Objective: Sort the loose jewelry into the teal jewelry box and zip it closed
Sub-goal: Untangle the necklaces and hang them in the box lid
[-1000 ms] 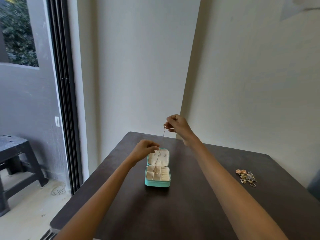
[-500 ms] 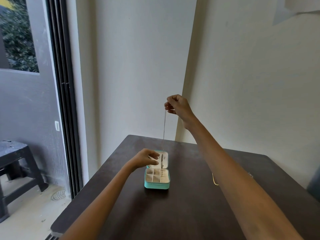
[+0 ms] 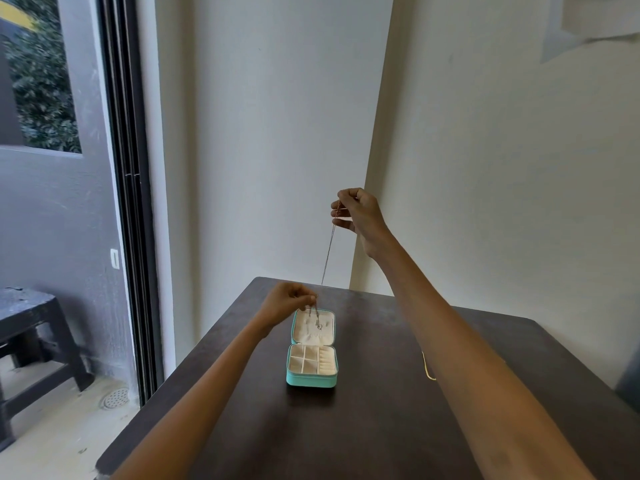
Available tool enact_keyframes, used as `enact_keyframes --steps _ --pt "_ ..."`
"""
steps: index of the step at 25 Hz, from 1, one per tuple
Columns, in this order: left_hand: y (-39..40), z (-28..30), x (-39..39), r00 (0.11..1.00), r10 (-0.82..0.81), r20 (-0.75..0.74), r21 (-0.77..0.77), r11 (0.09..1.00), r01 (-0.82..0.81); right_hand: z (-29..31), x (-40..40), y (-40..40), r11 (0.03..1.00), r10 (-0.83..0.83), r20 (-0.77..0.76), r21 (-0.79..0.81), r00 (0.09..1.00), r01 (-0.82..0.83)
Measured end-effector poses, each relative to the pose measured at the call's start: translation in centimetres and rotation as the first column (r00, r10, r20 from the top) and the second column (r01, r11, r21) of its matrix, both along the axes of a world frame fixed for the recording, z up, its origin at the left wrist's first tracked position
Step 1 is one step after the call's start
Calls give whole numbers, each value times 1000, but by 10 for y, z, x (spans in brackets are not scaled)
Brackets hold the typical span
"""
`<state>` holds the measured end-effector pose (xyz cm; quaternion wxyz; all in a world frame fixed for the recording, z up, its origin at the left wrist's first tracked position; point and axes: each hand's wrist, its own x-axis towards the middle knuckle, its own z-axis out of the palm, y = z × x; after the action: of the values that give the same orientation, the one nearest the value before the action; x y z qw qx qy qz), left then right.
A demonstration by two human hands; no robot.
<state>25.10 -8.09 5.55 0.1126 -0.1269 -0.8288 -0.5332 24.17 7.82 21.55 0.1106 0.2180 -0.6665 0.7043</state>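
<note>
**Necklace held taut over open box lid**

Right hand (image 3: 356, 213) pinches the necklace (image 3: 328, 252) top, raised high so the chain hangs straight, untangled. Left hand (image 3: 289, 303) pinches its lower end at the lid of the teal box (image 3: 311, 379), likely guiding it to a lid hook. Box sits open on the table (image 3: 346, 427). Versus half a second ago: left hand went from resting on the lid to gripping the chain; right hand barely moved.

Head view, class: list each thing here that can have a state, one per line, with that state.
Jewelry box: unzipped, lid open, flat on the table.
Necklace chain: stretched between both hands above the lid.
Right hand: raised, pinching the chain's top.
Left hand: pinching the chain's lower end at the lid.
</note>
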Motion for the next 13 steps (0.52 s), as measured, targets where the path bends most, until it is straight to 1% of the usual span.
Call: enact_keyframes --steps 3,7,13 --pt "5 19 0 999 46 -27 57 997 -44 -12 -1 4 1000 -4 44 -26 999 5" --pt "12 43 -1 995 72 -69 119 991 -63 -34 -6 3 1000 -21 83 8 996 20" --pt "18 67 -4 992 95 -86 291 954 -66 -74 -13 4 996 -66 170 64 983 56"
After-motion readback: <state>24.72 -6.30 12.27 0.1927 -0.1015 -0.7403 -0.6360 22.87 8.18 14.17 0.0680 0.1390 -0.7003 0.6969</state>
